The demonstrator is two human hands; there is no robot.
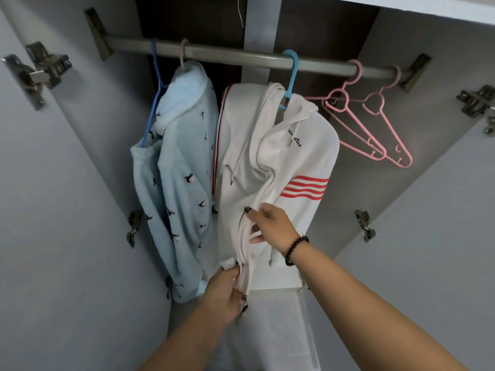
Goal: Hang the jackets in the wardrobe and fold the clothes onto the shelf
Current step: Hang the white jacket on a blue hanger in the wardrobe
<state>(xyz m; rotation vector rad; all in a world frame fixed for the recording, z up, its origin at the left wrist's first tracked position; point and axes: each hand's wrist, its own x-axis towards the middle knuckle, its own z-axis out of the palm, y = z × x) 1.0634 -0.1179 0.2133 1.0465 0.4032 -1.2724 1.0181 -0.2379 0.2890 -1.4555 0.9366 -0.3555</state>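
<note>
White jacket hangs on rail, both hands gripping its hem.

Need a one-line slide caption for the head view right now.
Both hands, left and right, grip the white jacket on its blue hanger beside the light-blue jacket.

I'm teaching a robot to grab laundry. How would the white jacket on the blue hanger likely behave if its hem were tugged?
Probably floppy: the white jacket creases and bunches where the left hand and right hand pinch its front edges. It looks light, draping loosely from the blue hanger. A hard tug might swing or slide that hanger along the rail, since only its hook holds it.
</note>
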